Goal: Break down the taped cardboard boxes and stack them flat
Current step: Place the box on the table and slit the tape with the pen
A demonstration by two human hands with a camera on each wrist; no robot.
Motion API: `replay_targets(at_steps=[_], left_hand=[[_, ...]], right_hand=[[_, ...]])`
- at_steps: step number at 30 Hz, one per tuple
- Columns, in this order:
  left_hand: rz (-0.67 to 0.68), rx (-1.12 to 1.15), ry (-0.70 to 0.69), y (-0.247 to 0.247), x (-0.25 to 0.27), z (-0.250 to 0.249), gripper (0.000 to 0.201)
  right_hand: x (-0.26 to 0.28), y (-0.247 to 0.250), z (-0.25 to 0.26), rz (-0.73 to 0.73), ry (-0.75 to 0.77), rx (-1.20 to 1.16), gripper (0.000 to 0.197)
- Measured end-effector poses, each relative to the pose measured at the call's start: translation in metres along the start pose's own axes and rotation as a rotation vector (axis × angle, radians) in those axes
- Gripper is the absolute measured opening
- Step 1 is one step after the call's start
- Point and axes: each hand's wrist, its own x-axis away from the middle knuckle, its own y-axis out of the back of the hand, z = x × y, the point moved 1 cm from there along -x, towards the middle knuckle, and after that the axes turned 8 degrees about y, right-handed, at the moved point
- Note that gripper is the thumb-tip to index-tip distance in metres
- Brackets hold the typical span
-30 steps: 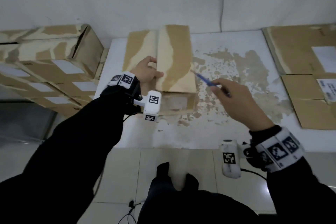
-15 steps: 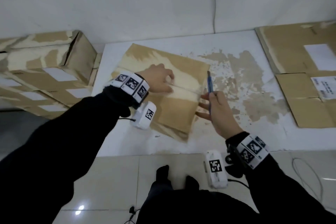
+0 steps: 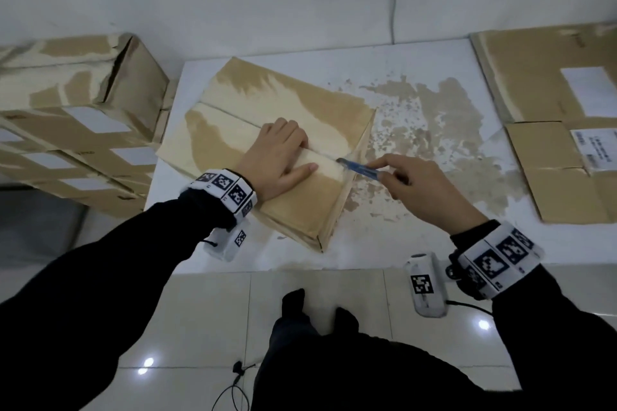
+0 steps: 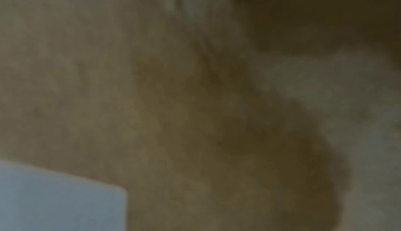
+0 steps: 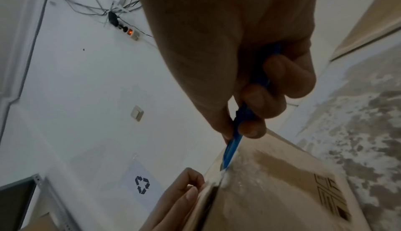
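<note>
Left hand [image 3: 278,157] presses flat, fingers straight, on the taped cardboard box [image 3: 233,117] on the desk [image 3: 417,237]. Right hand [image 3: 424,183] pinches a blue box cutter [image 3: 359,168], blade at the box's taped seam.

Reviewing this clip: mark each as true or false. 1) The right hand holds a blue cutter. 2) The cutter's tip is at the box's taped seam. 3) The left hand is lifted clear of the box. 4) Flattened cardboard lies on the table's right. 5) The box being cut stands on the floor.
1) True: the right hand grips the blue cutter.
2) True: its tip meets the seam of the box.
3) False: the left hand rests on the box top.
4) True: flattened cardboard lies there.
5) False: it sits on the white table.
</note>
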Motion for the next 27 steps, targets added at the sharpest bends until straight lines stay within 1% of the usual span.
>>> replay_targets(at_steps=[4,6,8,10,11,12,13,14,15,16,17,18,19,20,21,23,25,27], left_hand=[[-0.033,0.008,-0.023,0.003,-0.006,-0.002,0.046],[-0.053,-0.008,-0.035,0.004,-0.006,-0.003,0.045],[-0.069,-0.028,-0.042,0.004,-0.005,-0.005,0.044],[-0.090,-0.047,-0.051,0.006,-0.004,-0.005,0.043],[-0.101,-0.057,-0.054,0.007,-0.003,-0.005,0.043],[-0.111,-0.068,-0.057,0.007,-0.001,-0.006,0.043],[-0.115,-0.075,-0.061,0.007,0.000,-0.006,0.043],[-0.117,-0.079,-0.070,0.007,0.001,-0.006,0.043],[-0.122,-0.083,-0.080,0.008,0.001,-0.006,0.043],[-0.134,-0.085,-0.086,0.009,0.001,-0.007,0.043],[-0.160,-0.080,-0.084,0.012,0.001,-0.007,0.043],[-0.202,-0.074,-0.072,0.015,-0.001,-0.007,0.043],[-0.252,-0.076,-0.059,0.019,-0.004,-0.007,0.042],[-0.291,-0.087,-0.054,0.021,-0.006,-0.007,0.041],[-0.307,-0.103,-0.055,0.021,-0.008,-0.007,0.041],[-0.275,-0.147,-0.064,0.018,-0.010,-0.006,0.041],[-0.169,-0.242,-0.054,0.016,-0.011,-0.007,0.043],[-0.014,-0.288,0.047,0.021,-0.013,-0.013,0.046]], right_hand=[[-0.003,-0.006,0.001,-0.016,0.027,0.036,0.022],[-0.005,-0.009,0.002,0.006,0.030,0.033,0.020],[-0.005,0.003,0.001,0.109,0.007,-0.003,0.019],[0.000,0.026,-0.001,0.219,0.004,-0.025,0.018],[0.002,0.035,-0.002,0.241,0.016,-0.031,0.019],[0.002,0.039,-0.002,0.221,0.030,-0.043,0.020],[0.000,0.037,-0.002,0.171,0.034,-0.065,0.021],[-0.003,0.030,-0.001,0.122,0.035,-0.082,0.021],[-0.005,0.021,0.001,0.109,0.033,-0.089,0.021],[-0.006,0.011,0.003,0.146,0.031,-0.093,0.021],[-0.005,0.004,0.002,0.224,0.027,-0.095,0.021],[-0.002,0.002,0.000,0.314,0.030,-0.084,0.021],[0.001,0.005,-0.002,0.360,0.023,-0.075,0.021],[0.005,0.012,-0.005,0.346,0.008,-0.080,0.020],[0.009,0.019,-0.008,0.289,-0.005,-0.084,0.020],[0.011,0.032,-0.013,0.138,-0.004,-0.053,0.018],[0.009,0.036,-0.015,0.025,0.002,-0.030,0.017],[0.005,0.032,-0.014,0.009,0.017,-0.010,0.017]])
